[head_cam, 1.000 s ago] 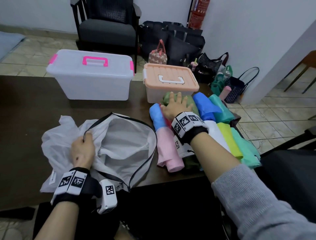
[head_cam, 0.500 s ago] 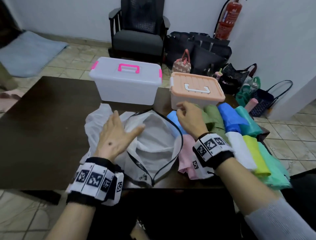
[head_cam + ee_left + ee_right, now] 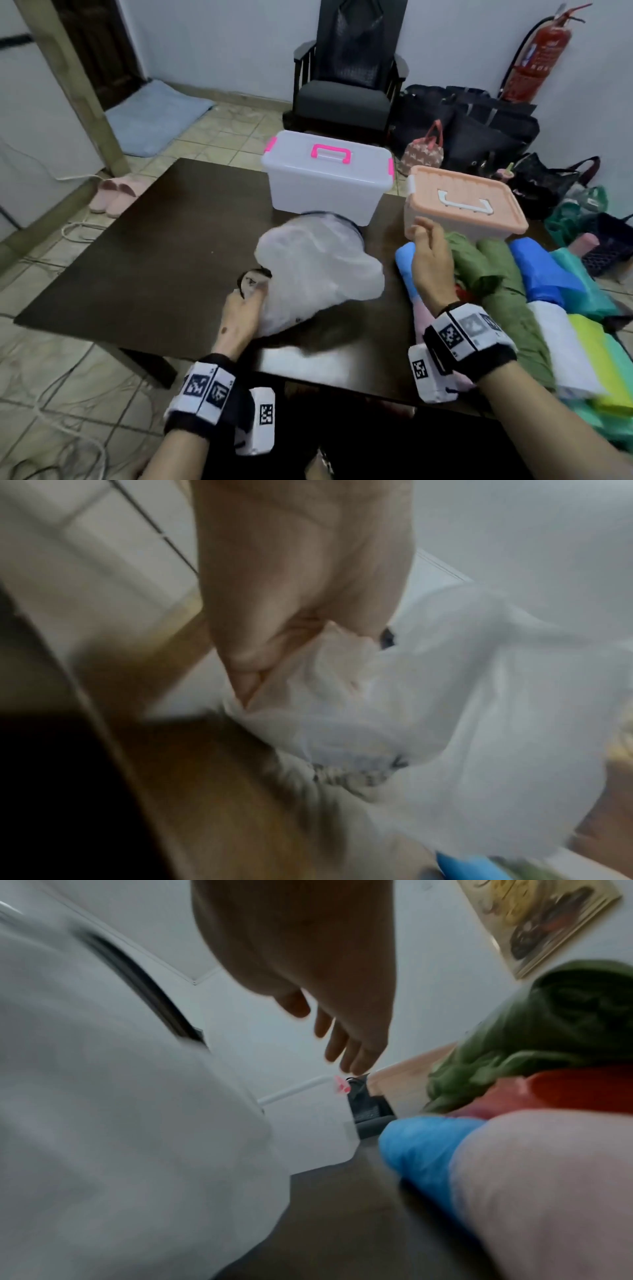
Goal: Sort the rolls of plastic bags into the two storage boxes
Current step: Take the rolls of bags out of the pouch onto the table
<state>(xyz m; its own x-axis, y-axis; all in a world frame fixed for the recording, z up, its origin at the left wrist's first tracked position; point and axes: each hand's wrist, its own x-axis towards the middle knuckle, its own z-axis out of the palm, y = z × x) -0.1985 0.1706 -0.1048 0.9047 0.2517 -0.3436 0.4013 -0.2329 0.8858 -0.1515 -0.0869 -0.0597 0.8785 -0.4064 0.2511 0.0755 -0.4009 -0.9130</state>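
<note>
Several rolls of plastic bags lie in a row at the table's right end: blue (image 3: 406,267), pink (image 3: 420,315), olive green (image 3: 496,274), white (image 3: 561,339), yellow (image 3: 592,346). Two lidded boxes stand behind: a clear one with pink handle (image 3: 325,185) and a peach-lidded one (image 3: 462,205). My left hand (image 3: 239,308) grips the bunched edge of a white mesh bag (image 3: 318,270), seen close in the left wrist view (image 3: 428,723). My right hand (image 3: 428,253) hovers open over the blue roll (image 3: 421,1145), fingers (image 3: 346,1047) relaxed, near the peach box's front corner.
The dark table (image 3: 154,246) has bare surface on its left half. Behind it are a black chair (image 3: 346,78), dark bags (image 3: 479,130) and a fire extinguisher (image 3: 537,58). Slippers (image 3: 113,195) and cables lie on the tiled floor at left.
My left hand went from lying flat on the mesh bag to gripping its bunched edge and sweeping it leftward. My right hand lifted off the rolls toward the peach box. The head view tilted up.
</note>
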